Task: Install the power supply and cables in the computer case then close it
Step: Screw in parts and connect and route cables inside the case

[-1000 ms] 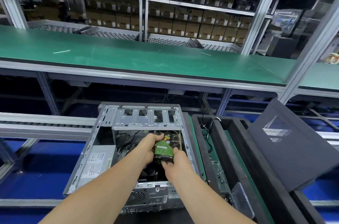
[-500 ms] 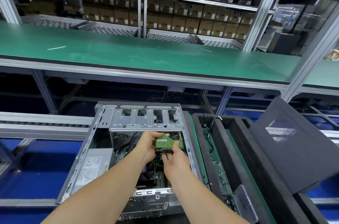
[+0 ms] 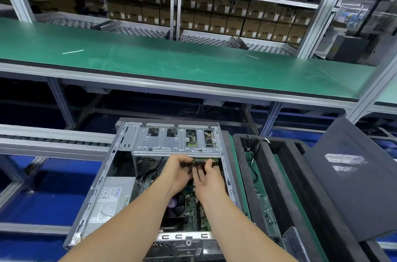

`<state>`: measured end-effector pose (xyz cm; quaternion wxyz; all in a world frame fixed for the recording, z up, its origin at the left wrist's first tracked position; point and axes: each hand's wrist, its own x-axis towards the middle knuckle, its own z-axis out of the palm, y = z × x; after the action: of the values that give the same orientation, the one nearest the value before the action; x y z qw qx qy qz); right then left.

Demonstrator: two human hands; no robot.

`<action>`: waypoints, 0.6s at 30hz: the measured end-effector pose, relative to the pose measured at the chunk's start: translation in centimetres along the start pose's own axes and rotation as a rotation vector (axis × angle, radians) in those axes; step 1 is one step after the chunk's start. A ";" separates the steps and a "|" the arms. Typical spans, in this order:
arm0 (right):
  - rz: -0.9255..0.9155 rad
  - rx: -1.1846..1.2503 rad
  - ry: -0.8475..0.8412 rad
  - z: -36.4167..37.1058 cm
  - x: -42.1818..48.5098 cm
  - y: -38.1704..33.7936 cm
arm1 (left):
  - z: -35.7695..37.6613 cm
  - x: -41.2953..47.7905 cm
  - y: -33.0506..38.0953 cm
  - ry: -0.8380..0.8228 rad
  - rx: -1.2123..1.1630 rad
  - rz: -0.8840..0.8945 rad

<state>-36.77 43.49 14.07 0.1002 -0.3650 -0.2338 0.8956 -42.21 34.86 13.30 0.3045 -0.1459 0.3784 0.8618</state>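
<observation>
1. The computer case (image 3: 97,186) lies on its side with the open face up. The power supply (image 3: 110,198) sits in its near-left corner, label upward, just beside a bunch of dark cables (image 3: 149,172).
2. Both hands are deep in the case, at the mouth of the metal cage (image 3: 171,143) along the far end. Between them is a drive (image 3: 205,160), of which only a thin green edge shows; the rest looks tucked under the cage.
3. The left hand (image 3: 179,173) has its fingers curled round the drive's left near corner. The right hand (image 3: 209,184) lies palm up with its fingers stretched fairly straight beneath the drive and its thumb tip at the green edge, so it looks to be supporting and pushing, not gripping.
4. The drive lies straight ahead of the fingertips, and its visible edge runs left to right along the cage mouth. Any push to seat it would go away from the person, I'd judge. Both hands are about equally close.
5. The side panel (image 3: 354,186) leans well off to the right, so closing looks some way off.
</observation>
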 end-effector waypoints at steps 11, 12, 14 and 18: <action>-0.080 -0.170 -0.001 -0.2 0.2 0.1 | -0.7 0.0 -1.1 0.185 0.508 0.254; -0.045 -0.172 0.015 -0.1 0.0 0.1 | -0.5 -0.3 -1.3 0.189 0.499 0.264; -0.004 -0.227 0.075 0.4 -1.2 -0.2 | -0.1 -0.8 -1.7 0.232 0.467 0.253; -0.044 -0.437 0.041 0.4 -2.8 -1.0 | 0.8 -2.0 -1.2 0.285 0.464 0.212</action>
<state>-34.98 43.23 16.52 0.0429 -0.3909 -0.4282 0.8136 -39.95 35.23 14.16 0.1816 -0.1517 0.6176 0.7501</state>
